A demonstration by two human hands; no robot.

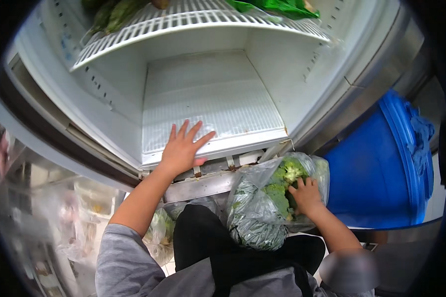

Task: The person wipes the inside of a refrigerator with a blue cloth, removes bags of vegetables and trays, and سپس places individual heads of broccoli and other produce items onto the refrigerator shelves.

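My left hand [184, 150] is spread with fingers apart over the front lip of a white refrigerator's bottom panel [212, 92]; it holds nothing. At the right, my right hand [306, 195] reaches into a clear plastic bag [252, 174], its fingers on a head of broccoli [282, 185]. Whether the fingers grip it or only rest on it cannot be told. Leafy greens wrapped in clear plastic [260, 226] lie at the bag's lower left, in front of my knees.
Above is a white wire shelf [193, 22] with green vegetables [115, 18] and a green package [290, 7]. A large blue plastic bin [368, 170] stands at the right. Bagged vegetables [158, 230] lie low by my left knee. A glass door panel [26, 178] is at the left.
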